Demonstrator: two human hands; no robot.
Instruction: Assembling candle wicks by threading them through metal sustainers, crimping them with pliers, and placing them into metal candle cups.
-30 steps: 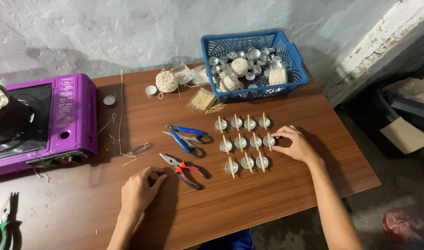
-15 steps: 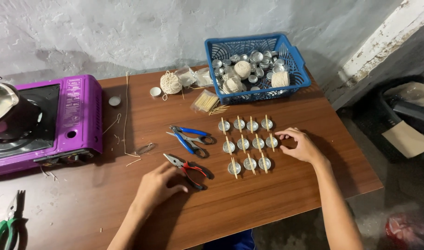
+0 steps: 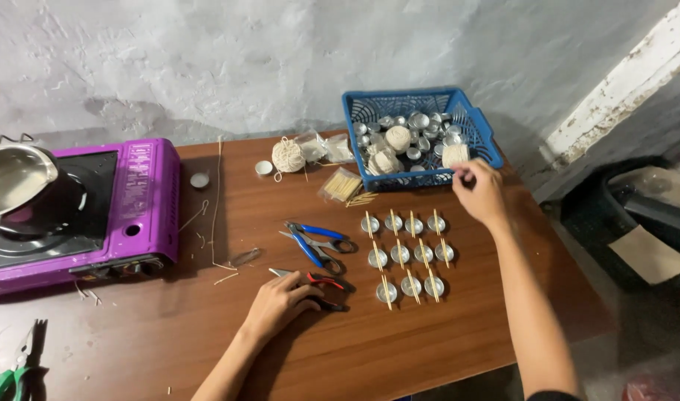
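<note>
My left hand (image 3: 279, 303) lies on the brown table (image 3: 466, 341), its fingers curled over the handles of red-and-black pliers (image 3: 326, 284). My right hand (image 3: 479, 194) is stretched out to the front rim of a blue plastic basket (image 3: 479, 128), fingertips pinched at the rim next to a white spool (image 3: 454, 154). I cannot tell whether it holds anything. Between my hands stand three rows of small metal cups (image 3: 407, 256), each with wooden sticks laid across it. Blue-handled snips (image 3: 316, 240) lie just left of the cups.
A purple gas stove (image 3: 143, 200) with a metal pot (image 3: 13, 174) fills the left side. A twine ball (image 3: 288, 156) and a packet of sticks (image 3: 341, 186) lie near the basket. Green-handled pliers (image 3: 13, 380) are at the bottom left. Past the table's right edge stands a dark bin (image 3: 644, 238).
My right hand left the cup rows and moved up to the basket's front rim. My left hand slid right onto the red pliers' handles.
</note>
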